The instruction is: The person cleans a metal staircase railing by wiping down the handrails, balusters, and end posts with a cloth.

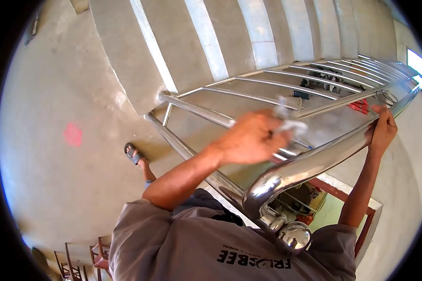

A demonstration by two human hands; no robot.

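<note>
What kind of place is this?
Probably a stairwell inside a building: I can see steps with pale edges, a shiny metal railing and some brown chairs nearby.

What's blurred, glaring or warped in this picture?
In the head view, the left hand and white cloth look motion-blurred; the thick handrail shows bright reflections; the opening at far right is washed out; the stairs look bowed, with black corners.

Left grip point(255, 138) pinches, forearm point(187, 175) angled inward; right grip point(383, 130) curls, arm point(362, 187) outstretched.
</note>
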